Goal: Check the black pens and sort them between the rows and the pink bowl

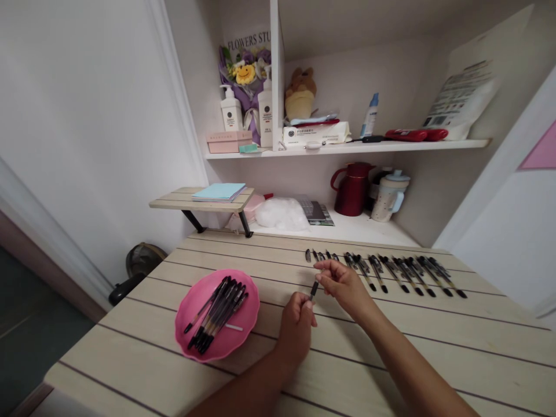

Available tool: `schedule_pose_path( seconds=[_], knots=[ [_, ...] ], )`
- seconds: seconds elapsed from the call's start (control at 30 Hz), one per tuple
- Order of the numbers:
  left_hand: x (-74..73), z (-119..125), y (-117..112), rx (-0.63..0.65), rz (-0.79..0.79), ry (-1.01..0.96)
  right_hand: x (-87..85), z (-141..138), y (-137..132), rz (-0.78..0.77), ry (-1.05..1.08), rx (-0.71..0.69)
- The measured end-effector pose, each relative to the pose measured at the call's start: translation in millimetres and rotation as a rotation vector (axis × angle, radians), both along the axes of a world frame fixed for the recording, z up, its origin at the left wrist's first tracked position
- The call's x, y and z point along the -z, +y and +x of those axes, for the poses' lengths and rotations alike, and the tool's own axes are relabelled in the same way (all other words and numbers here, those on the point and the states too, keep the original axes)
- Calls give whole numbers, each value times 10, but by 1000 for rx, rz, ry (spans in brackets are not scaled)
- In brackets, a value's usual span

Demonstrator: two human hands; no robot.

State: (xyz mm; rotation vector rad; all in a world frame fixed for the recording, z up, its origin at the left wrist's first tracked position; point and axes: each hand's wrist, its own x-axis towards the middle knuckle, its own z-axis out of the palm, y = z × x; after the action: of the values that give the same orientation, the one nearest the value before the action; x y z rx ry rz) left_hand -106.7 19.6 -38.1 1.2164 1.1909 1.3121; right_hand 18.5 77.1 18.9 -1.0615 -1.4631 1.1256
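Observation:
A black pen point(313, 289) is held slantwise above the table in front of me. My left hand point(296, 325) is closed round its lower part, so that end is hidden. At the pen's upper end, my right hand point(343, 285) has its thumb and fingers pinched together. On the left, a pink scalloped plate point(180, 324) carries a bundle of black-capped pens point(219, 315) and a small white stick point(234, 327). Beyond my right hand, more pens point(402, 273) lie in a row, with several short black pieces point(321, 255) at its left end.
The slatted table point(143, 339) reaches back to a white shelf unit point(365, 149). At the back left stands a small raised stand point(174, 198) with blue paper point(219, 191). A red jug point(353, 190) and a pale cup point(388, 197) are under the shelf.

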Motion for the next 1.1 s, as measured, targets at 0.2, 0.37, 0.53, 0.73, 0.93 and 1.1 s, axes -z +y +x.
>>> schedule_pose_path(
  seconds=[0.2,0.37,0.53,0.73,0.93,1.1],
  knots=[
    [-2,-11,-33,-60,104,192,29,-7,12,4,-17,-4],
    [-6,-25,12,-26,80,122,-68,12,-25,-116,50,-49],
    [-8,-26,37,11,50,30,-144,61,-66,-194,78,-92],
    [15,-17,26,42,44,12,-9,44,-11,-193,91,-96],
    [22,-21,44,48,30,8,19,37,-12,-177,87,-88],
    [6,-26,31,43,25,-5,7,51,-14,-256,185,-132]
  ],
)
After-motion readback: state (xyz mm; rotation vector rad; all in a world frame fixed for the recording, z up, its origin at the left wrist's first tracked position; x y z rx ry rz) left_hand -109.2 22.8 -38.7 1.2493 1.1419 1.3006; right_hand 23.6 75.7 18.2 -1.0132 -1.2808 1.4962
